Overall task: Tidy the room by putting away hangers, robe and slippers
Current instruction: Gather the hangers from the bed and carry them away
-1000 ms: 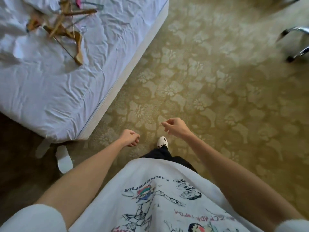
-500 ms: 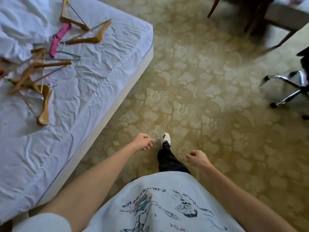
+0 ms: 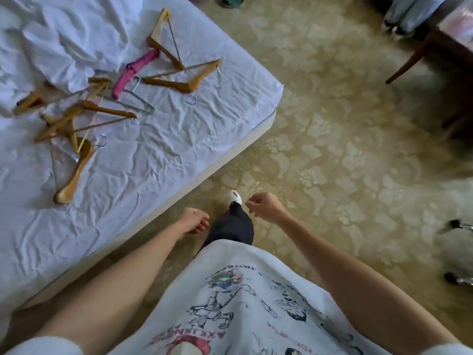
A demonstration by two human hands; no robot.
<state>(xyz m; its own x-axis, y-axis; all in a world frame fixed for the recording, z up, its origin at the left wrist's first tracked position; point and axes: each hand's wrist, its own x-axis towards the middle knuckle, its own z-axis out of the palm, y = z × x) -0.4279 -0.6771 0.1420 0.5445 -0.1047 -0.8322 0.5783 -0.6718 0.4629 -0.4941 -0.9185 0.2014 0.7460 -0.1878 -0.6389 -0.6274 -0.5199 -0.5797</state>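
Note:
Several wooden hangers [image 3: 76, 119] lie scattered on the white bed [image 3: 158, 155] at the upper left, with a pink padded hanger [image 3: 133, 73] and a clear plastic one [image 3: 138, 101] among them. A rumpled white cloth [image 3: 58, 44] lies at the bed's far left, partly over the hangers; I cannot tell whether it is the robe. My left hand [image 3: 193, 221] hangs loosely curled over the carpet beside the bed's edge, holding nothing. My right hand [image 3: 263, 204] is curled shut above my white shoe [image 3: 234, 196], also holding nothing. No slippers show.
Patterned green-gold carpet [image 3: 345, 155] covers the floor on the right. A dark wooden chair or table leg [image 3: 409, 60] stands at the upper right. Chrome chair-base legs [image 3: 458, 226] with castors sit at the right edge. The bed's corner [image 3: 275, 108] juts toward the room's middle.
The view has swung along the bed, bringing more hangers and the bed's corner into sight. My right hand moved forward again, my left dropped back slightly. The slippers seen earlier under the bed are out of view.

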